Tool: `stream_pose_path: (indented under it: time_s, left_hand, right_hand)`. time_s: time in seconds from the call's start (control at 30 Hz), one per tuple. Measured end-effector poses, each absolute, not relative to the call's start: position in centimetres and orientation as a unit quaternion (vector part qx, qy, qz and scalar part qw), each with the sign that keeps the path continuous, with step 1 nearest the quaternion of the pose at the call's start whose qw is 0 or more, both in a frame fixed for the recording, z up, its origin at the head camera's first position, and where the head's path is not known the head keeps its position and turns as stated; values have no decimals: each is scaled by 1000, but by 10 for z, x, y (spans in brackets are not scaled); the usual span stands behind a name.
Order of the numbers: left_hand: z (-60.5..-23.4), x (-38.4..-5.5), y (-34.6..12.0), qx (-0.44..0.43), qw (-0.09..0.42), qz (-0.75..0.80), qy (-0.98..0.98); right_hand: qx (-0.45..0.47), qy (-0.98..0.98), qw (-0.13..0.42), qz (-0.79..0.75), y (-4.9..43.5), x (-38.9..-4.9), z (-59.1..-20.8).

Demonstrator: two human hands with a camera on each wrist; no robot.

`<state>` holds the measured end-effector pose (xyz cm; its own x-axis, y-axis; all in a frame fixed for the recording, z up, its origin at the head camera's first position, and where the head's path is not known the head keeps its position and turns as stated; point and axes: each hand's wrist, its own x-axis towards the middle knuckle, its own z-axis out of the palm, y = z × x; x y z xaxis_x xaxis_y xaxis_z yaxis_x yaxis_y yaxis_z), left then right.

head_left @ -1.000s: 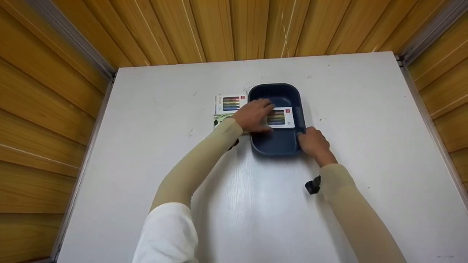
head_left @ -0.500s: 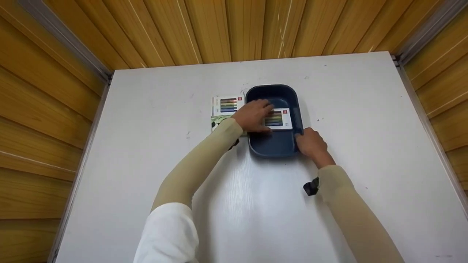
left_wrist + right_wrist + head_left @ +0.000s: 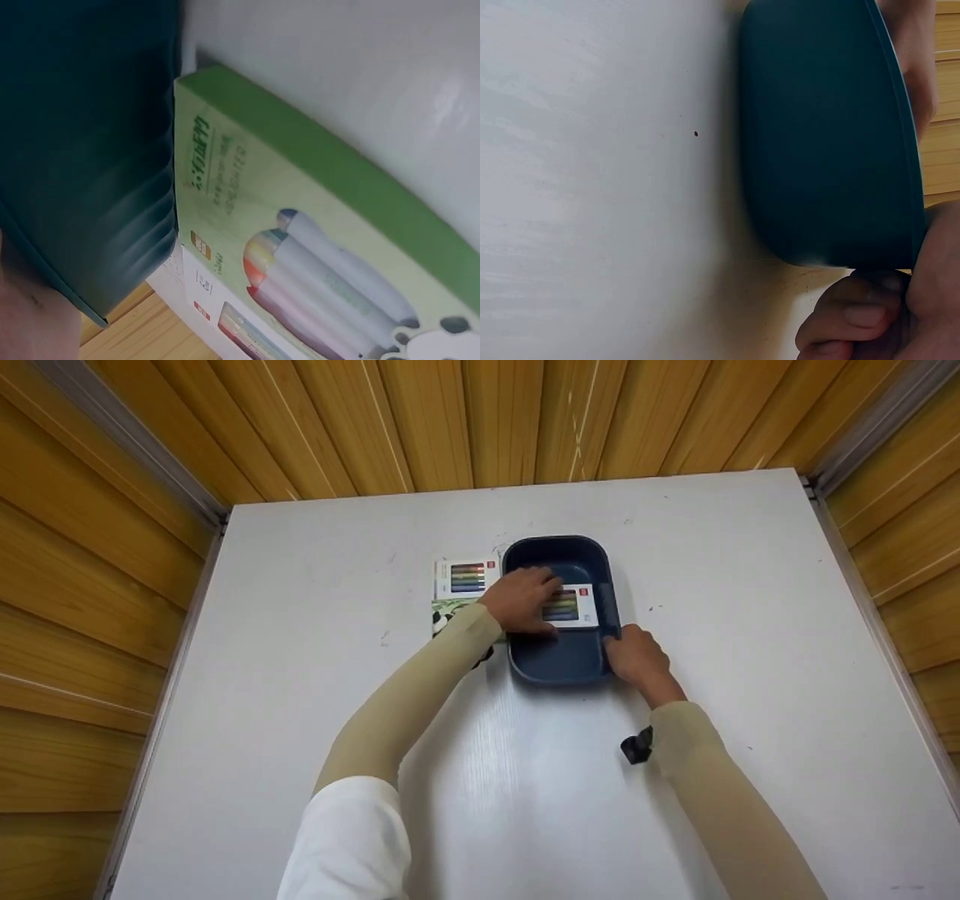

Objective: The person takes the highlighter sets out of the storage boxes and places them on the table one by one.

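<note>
A dark blue plastic bin (image 3: 559, 660) stands on the white table. My left hand (image 3: 519, 598) reaches over its left wall, thumb and fingers on opposite long edges of a white box of coloured pens (image 3: 576, 607) lying crosswise inside. The hand covers that box's left end. At the bin's near right corner, my right hand (image 3: 639, 654) grips the rim, its thumb over the edge and fingers curled below the rim outside, as the right wrist view shows. A green highlighter box (image 3: 300, 195) with a panda picture lies against the bin's left wall, partly under my left forearm.
Behind the green box, a second white box of coloured pens (image 3: 465, 577) lies flat beside the bin. The white table (image 3: 300, 660) meets wood-panelled walls (image 3: 450, 420) at the back and sides.
The whole head view shifts slightly, bringing the bin and boxes a little left and down in it. Both hands keep their places on the pen box and the bin.
</note>
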<state>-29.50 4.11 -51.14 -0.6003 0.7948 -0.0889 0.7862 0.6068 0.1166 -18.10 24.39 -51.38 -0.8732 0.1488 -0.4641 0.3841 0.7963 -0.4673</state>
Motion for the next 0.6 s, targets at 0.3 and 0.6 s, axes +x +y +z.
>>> stream_pose_path:
  time_s: [0.3, 0.6]
  left_hand:
    - [-518, -295, 42, 441, 50, 18, 896]
    - [-522, -295, 45, 431, 52, -4, 901]
  right_hand:
    - [138, 930, 200, -276, 243, -182, -515]
    - [140, 929, 204, -277, 244, -181, -514]
